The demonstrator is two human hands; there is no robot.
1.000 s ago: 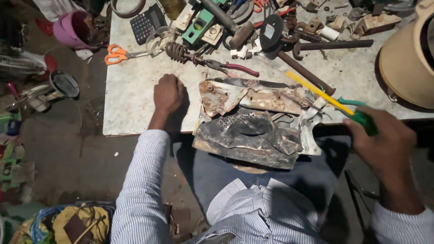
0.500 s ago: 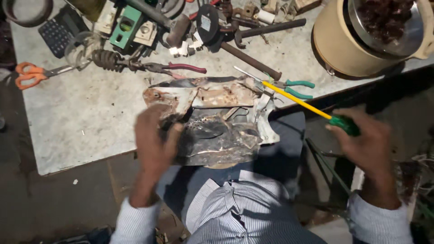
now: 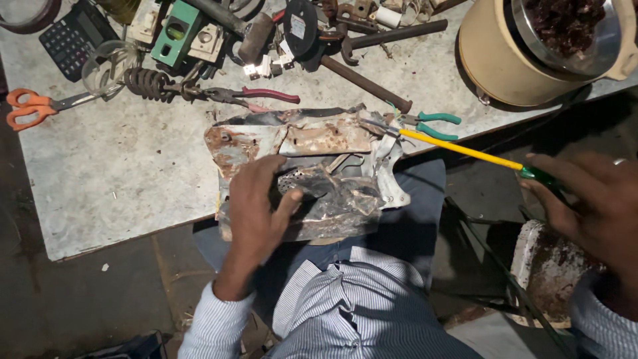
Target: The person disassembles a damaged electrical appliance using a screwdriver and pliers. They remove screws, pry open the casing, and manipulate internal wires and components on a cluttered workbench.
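1. On the edge of the grey table (image 3: 119,179), a rusty, burnt metal plate (image 3: 312,166) lies half on the top and half over the person's lap.
2. The left hand (image 3: 256,206) presses flat on the plate, fingers spread and bent over its dark, crumpled part. It could get cut, because the torn edges look sharp.
3. The right hand (image 3: 591,206) is closed around the green handle of a yellow screwdriver (image 3: 465,151). Its tip rests at the plate's right edge (close to the green pliers (image 3: 425,124)).
4. The tip could slip off the rust and jab toward the left hand, since that hand lies near its path.
5. The plate could tip and slide off the table, because so much of it hangs over the edge.
6. The pliers, the red pliers (image 3: 259,96) and a long rusty bolt (image 3: 362,83) lie just beside the plate, so a hard push could knock them about.
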